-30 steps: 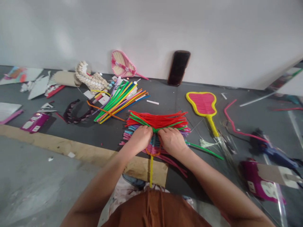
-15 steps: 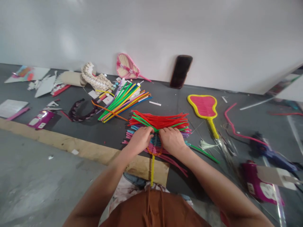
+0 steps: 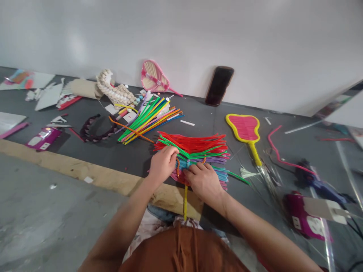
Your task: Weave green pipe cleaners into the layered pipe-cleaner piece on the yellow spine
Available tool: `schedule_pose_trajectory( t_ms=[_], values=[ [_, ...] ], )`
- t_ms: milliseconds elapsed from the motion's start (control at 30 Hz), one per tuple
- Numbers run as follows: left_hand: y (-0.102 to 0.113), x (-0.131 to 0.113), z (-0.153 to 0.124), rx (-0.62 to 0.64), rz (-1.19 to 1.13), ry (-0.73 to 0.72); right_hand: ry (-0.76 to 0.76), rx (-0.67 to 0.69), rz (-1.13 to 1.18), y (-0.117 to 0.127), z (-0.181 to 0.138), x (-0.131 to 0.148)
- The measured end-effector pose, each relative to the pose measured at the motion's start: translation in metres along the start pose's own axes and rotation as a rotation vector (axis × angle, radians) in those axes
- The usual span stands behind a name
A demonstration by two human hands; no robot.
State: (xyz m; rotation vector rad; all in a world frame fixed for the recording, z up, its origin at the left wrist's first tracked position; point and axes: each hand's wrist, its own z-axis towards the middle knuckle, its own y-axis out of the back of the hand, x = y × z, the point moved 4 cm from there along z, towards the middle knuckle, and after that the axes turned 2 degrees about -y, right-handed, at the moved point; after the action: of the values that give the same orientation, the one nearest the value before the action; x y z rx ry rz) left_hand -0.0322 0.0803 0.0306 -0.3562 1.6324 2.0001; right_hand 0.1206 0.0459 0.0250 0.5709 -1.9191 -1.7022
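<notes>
A layered fan-shaped piece of pipe cleaners [image 3: 195, 142] lies in front of me, with red, green, purple, blue and pink strands bent around a middle spine. Its yellow stem [image 3: 185, 202] points toward me. My left hand [image 3: 163, 163] is closed in a pinch at the left side, by the green pipe cleaners [image 3: 173, 144]; its fingertips partly cover what they grip. My right hand [image 3: 204, 183] curls over the lower middle, fingertips pressed on the blue and pink rows, holding the piece. Small orange twists [image 3: 178, 166] show between the hands.
Loose coloured pipe cleaners [image 3: 147, 121] lie at left behind the piece. A phone [image 3: 219, 86] leans on the wall. A pink and yellow fan [image 3: 244, 127] lies to the right, near a glue gun [image 3: 326, 187] and a purple-white device [image 3: 306, 215]. A dark braided headband [image 3: 96, 130] is left.
My left hand has shifted left and slightly up, away from the spine. My right hand has slid down the piece toward me, uncovering the green strands' middle.
</notes>
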Motion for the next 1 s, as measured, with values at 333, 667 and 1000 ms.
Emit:
schedule_pose_trajectory(
  t_ms=[333,667,1000],
  values=[
    [0.043,0.037,-0.013,-0.253,-0.244,0.131,-0.014,-0.165,0.083,0.006,-0.010,-0.005],
    [0.020,0.032,-0.024,-0.121,-0.554,0.180,-0.298,-0.244,0.192,0.016,-0.043,-0.106],
    [0.018,0.032,-0.029,-0.052,-0.413,0.248,-0.304,0.122,0.375,0.010,-0.026,-0.105]
  ],
)
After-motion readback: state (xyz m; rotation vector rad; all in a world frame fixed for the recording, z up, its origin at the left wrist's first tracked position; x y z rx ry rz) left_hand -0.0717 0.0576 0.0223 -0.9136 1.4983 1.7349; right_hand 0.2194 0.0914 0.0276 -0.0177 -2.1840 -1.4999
